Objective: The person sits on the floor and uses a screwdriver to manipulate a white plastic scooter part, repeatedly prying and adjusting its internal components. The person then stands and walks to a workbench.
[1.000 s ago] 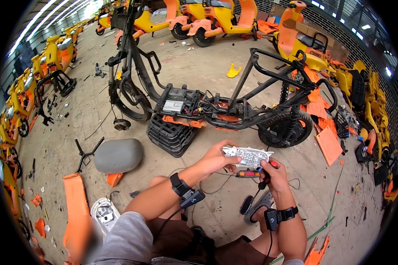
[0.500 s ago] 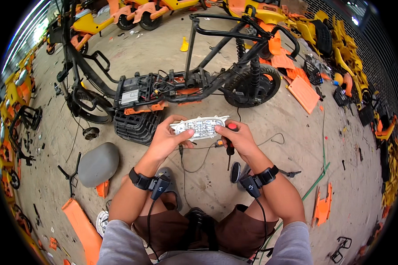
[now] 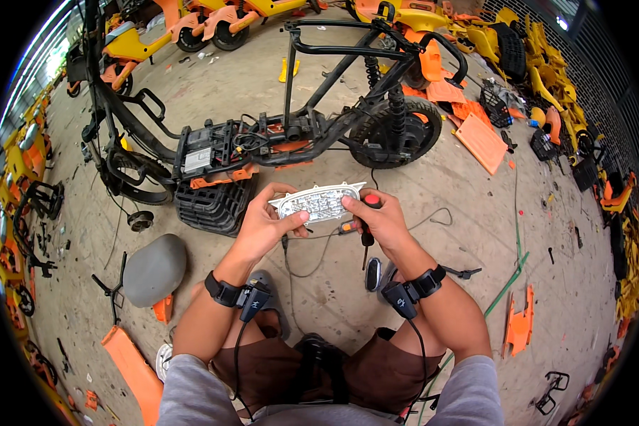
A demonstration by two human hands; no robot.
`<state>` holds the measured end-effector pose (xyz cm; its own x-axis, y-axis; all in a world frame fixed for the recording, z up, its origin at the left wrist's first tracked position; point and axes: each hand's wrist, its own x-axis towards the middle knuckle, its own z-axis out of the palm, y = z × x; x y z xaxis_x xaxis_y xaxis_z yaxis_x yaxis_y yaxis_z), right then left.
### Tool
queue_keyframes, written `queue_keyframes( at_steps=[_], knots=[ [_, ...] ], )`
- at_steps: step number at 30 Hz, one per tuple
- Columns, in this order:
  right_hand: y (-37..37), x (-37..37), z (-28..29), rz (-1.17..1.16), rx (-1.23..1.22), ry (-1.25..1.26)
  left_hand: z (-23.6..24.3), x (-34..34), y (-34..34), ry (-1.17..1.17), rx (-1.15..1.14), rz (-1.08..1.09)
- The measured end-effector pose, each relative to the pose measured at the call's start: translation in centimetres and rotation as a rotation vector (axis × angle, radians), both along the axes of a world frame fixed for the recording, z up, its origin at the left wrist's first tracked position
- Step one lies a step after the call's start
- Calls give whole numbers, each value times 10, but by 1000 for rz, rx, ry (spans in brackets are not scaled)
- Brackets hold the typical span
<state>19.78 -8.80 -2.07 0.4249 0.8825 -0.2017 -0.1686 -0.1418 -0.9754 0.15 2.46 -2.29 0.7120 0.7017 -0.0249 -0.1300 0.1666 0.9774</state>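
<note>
Between my hands is a white and clear oval lamp unit with small tabs along its rim. My left hand grips its left end, thumb on the front face. The right end sits in my right hand, thumb pressed on the face. That same hand also keeps a red and black screwdriver in its fingers, blade pointing down. Beyond my hands stands a stripped black scooter frame with wiring and a battery bay exposed.
A black crate lies by the frame. Left of my legs are a grey scooter seat and an orange panel. A thin cable crosses the floor ahead. Orange and yellow body parts pile up at the right.
The view has shifted slightly, so the frame sits a little further left. The lamp unit is tilted a bit more, its right end higher. Both hands keep their hold.
</note>
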Motion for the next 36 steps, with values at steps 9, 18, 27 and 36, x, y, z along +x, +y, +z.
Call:
queue_keyframes(
  at_steps=[9, 18, 27, 36],
  knots=[
    [0, 1, 3, -47, 49, -55, 5, 0, 0, 0, -95, -58],
    [3, -2, -3, -10, 4, -83, 0, -5, 3, 10, -11, -53],
    [3, -4, 1, -4, -10, -96, 1, -3, 2, 34, -17, 3],
    [1, -5, 4, -32, -5, -87, 1, 0, 0, 38, -3, 23]
  ],
)
